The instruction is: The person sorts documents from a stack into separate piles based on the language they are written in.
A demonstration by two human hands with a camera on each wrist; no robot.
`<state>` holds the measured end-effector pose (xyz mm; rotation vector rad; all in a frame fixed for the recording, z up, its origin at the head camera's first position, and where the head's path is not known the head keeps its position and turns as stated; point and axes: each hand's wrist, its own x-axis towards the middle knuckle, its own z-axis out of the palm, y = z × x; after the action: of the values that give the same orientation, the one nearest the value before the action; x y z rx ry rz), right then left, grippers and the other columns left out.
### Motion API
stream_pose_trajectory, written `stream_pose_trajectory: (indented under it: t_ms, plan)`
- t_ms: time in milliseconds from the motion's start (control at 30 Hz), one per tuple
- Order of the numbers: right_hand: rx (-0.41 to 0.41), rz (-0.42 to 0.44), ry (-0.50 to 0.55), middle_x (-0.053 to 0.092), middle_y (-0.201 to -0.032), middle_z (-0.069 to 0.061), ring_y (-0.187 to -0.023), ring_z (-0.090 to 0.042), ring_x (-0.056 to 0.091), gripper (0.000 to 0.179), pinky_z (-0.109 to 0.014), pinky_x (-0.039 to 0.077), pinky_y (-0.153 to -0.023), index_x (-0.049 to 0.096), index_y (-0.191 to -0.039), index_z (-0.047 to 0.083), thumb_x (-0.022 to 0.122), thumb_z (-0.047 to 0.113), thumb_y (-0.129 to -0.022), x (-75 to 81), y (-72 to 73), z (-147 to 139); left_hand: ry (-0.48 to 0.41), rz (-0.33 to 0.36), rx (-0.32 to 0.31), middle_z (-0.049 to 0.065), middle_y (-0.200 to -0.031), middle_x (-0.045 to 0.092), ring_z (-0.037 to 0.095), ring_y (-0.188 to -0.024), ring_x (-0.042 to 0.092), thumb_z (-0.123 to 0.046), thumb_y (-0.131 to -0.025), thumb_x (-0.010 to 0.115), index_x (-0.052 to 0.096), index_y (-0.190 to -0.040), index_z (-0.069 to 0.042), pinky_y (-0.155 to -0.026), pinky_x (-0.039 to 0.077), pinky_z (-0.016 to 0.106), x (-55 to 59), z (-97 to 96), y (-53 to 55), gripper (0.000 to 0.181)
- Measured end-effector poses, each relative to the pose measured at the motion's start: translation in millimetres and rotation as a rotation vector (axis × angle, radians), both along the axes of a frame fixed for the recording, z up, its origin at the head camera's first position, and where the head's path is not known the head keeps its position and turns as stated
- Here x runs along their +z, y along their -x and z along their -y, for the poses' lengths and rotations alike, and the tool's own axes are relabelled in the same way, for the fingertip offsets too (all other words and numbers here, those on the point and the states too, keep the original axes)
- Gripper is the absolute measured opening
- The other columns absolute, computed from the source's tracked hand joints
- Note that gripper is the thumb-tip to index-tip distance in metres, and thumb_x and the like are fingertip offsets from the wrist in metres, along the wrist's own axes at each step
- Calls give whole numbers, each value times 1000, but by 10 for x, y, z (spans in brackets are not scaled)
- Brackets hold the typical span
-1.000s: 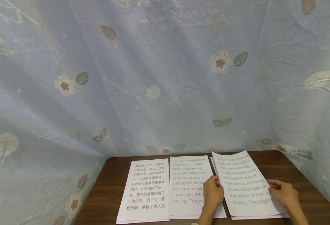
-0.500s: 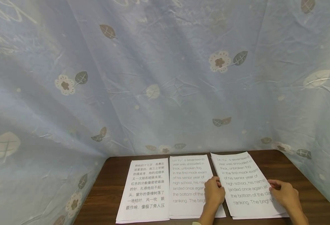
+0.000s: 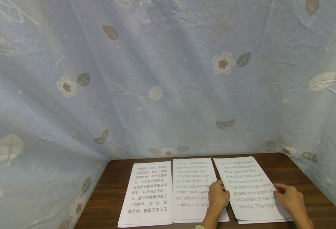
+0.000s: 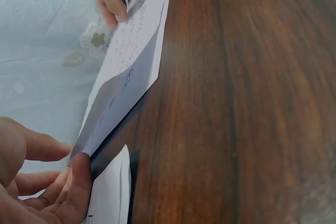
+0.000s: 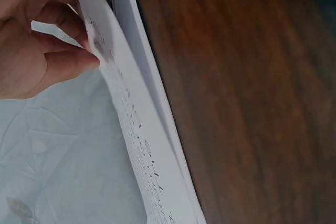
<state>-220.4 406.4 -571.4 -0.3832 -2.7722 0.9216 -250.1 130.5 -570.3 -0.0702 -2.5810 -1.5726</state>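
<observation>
At the right of the table, a white sheet of paper (image 3: 245, 184) printed with large English text lies over other paper in the head view. My left hand (image 3: 219, 194) pinches its left edge between thumb and fingers. On the opposite edge, my right hand (image 3: 290, 197) pinches it too. The left wrist view shows the sheet (image 4: 128, 51) bowed, its near side lifted off the table, with the left fingertips (image 4: 81, 169) at its edge. In the right wrist view, the thumb and finger (image 5: 79, 61) grip the sheet above another layer of paper (image 5: 157, 87).
A middle paper stack (image 3: 191, 190) with the same English text lies partly under the left forearm. Further left is a stack with Chinese text (image 3: 149, 194). All rest on a dark brown wooden table (image 3: 102, 190), with a blue patterned curtain (image 3: 168, 79) behind and at the sides.
The far end of the held sheet has come down and now lies flatter over the paper beneath. Both hands have kept their grip and barely moved.
</observation>
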Motion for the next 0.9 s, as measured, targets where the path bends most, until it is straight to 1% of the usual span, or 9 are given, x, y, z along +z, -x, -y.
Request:
stream_pose_trajectory:
  t_ms: [100,200,267,367,467,533,667,800,900]
  plan:
    - [-41,35,0,74,-115,-31,-117,-65,59,42,-66,49,-85,68,-128,-10,64,16,-96,37,-5,12,-3,-2,-9,0,-83,65,12,-73,61,4,-77,75,76,-114,3,-63,53,26,37,18,-17,37]
    - [-58,29,-7,74,-116,-31,-115,-63,61,41,-62,50,-81,69,-127,-9,64,17,-96,77,-10,31,-14,0,-26,0,-83,60,9,-71,55,2,-79,77,75,-117,6,-61,48,24,85,59,-38,38]
    - [-44,9,-14,75,-114,-29,-112,-60,64,40,-60,50,-79,70,-127,-8,65,18,-96,106,-6,48,-21,-6,-44,1,-85,60,7,-70,51,1,-81,78,74,-119,7,-60,46,21,110,106,-46,38]
    - [8,-20,-22,78,-111,-26,-107,-55,69,41,-56,51,-77,70,-128,-9,66,20,-99,144,7,80,-28,-20,-60,3,-90,65,3,-69,50,-1,-83,80,75,-121,6,-60,45,19,149,210,-50,39]
    - [54,-46,-18,79,-108,-23,-101,-48,74,41,-53,51,-77,70,-128,-9,66,22,-100,163,17,128,-22,-26,-76,3,-93,68,2,-67,49,-6,-85,82,74,-124,2,-59,44,18,179,357,-43,41]
    - [68,-69,-14,80,-106,-21,-100,-47,75,40,-54,51,-79,71,-126,-9,67,22,-101,166,24,169,-16,-34,-86,2,-94,69,0,-67,51,-8,-86,83,74,-125,0,-58,45,17,194,476,-33,41]
    - [87,-83,14,80,-106,-21,-102,-47,75,40,-53,48,-81,72,-126,-8,67,22,-101,169,58,264,-24,-37,-99,2,-97,70,-1,-70,58,-11,-87,82,74,-127,-1,-60,50,17,210,733,-1,42]
    - [115,-52,65,79,-109,-21,-105,-46,74,42,-44,49,-77,71,-129,-7,69,24,-102,177,121,407,-20,-44,-94,3,-100,72,0,-75,62,-13,-89,82,73,-129,-2,-64,53,18,204,975,25,43]
    - [137,-38,85,79,-108,-19,-104,-42,75,42,-36,49,-73,71,-129,-6,72,24,-101,176,167,543,-10,-47,-91,3,-101,73,1,-78,63,-14,-90,82,72,-130,-2,-66,54,18,202,1127,42,43]
